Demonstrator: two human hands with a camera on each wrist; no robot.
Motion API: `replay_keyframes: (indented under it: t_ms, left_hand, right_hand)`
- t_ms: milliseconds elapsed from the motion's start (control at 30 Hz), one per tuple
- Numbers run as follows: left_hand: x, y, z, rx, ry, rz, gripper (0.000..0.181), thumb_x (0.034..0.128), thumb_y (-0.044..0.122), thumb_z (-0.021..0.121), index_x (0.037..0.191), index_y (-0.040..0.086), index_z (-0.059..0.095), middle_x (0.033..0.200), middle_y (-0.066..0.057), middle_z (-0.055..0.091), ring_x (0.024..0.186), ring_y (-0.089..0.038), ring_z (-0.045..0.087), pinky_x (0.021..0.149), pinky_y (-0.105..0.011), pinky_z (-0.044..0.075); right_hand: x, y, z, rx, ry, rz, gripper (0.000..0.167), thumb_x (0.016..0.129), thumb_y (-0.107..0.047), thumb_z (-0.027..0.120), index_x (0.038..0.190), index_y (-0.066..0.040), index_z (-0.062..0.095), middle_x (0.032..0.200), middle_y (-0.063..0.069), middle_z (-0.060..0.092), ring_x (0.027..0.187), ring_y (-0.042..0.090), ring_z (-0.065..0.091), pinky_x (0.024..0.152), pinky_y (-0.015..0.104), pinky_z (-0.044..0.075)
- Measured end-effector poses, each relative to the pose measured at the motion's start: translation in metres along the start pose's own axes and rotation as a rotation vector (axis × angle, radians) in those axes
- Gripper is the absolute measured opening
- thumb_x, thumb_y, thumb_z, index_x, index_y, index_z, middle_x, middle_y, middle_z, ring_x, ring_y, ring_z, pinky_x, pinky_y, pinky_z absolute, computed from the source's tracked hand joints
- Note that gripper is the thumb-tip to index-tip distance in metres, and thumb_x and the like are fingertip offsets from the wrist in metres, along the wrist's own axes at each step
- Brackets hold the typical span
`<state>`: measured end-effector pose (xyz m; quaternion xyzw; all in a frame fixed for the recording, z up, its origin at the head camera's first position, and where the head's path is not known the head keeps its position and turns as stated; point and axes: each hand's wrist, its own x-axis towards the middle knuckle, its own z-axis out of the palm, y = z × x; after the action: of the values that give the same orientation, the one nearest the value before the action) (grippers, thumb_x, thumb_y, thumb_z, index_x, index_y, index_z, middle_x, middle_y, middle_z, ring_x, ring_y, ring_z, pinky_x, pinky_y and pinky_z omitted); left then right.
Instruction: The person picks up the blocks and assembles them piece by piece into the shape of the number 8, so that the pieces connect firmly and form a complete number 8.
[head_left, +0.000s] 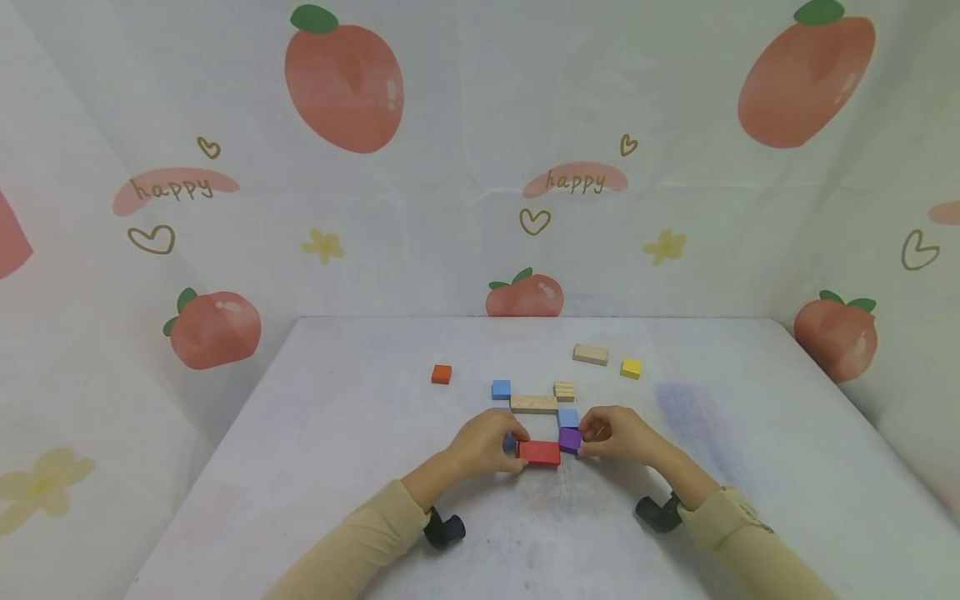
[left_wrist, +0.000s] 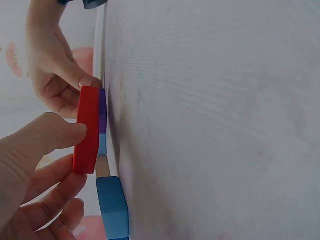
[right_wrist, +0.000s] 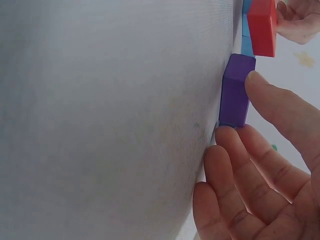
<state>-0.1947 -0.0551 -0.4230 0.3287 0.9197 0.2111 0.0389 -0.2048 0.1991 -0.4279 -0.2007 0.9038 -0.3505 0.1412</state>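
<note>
My left hand (head_left: 483,442) pinches a red rectangular block (head_left: 539,453) between thumb and fingers. In the left wrist view the red block (left_wrist: 87,130) is held up on edge, off the white surface. My right hand (head_left: 622,435) has its thumb and index fingertip on a purple block (head_left: 570,440), which rests on the table. The right wrist view shows the thumb on the purple block (right_wrist: 238,90) near its upper edge and fingertips at its lower end. Beyond the purple block lies a light blue block (head_left: 567,418). A darker blue block (head_left: 510,442) is partly hidden by my left hand.
A long wooden block (head_left: 534,405) joins the row, with a blue block (head_left: 501,389) and a ridged wooden block (head_left: 564,391) behind. Farther off lie an orange-red block (head_left: 442,374), a plain wooden block (head_left: 591,355) and a yellow block (head_left: 631,368). A printed curtain (head_left: 450,233) backs the table.
</note>
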Motion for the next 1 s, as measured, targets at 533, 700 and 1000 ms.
replay_keyframes:
  t_ms: [533,700,1000]
  left_hand:
    - [0.0005,0.0003,0.0047,0.058,0.034,0.028,0.025,0.0728,0.024,0.077,0.094,0.011,0.074,0.088,0.002,0.067,0.082,-0.009,0.051,0.07,-0.018,0.043]
    - [0.001,-0.0001,0.0056,0.074,0.033,0.024,0.025,0.073,0.025,0.077,0.094,0.012,0.075,0.088,0.002,0.065,0.08,-0.008,0.049,0.068,-0.017,0.04]
    - [0.0006,0.0,0.0074,0.08,0.014,-0.006,0.026,0.0739,0.027,0.077,0.096,0.013,0.075,0.087,0.002,0.062,0.08,-0.008,0.046,0.068,-0.017,0.038]
  right_hand:
    - [0.0005,0.0006,0.0,-0.019,0.005,-0.017,0.024,0.076,-0.016,0.076,0.091,-0.004,0.061,0.082,0.001,0.064,0.075,0.01,0.058,0.064,0.019,0.049]
    - [0.0005,0.0,0.0001,-0.017,0.003,-0.007,0.024,0.076,-0.016,0.076,0.091,-0.004,0.062,0.083,0.001,0.064,0.075,0.01,0.058,0.065,0.02,0.05]
    - [0.0006,-0.0002,0.0001,-0.006,0.001,-0.003,0.025,0.076,-0.016,0.075,0.092,-0.003,0.062,0.083,0.002,0.065,0.074,0.011,0.058,0.066,0.021,0.05]
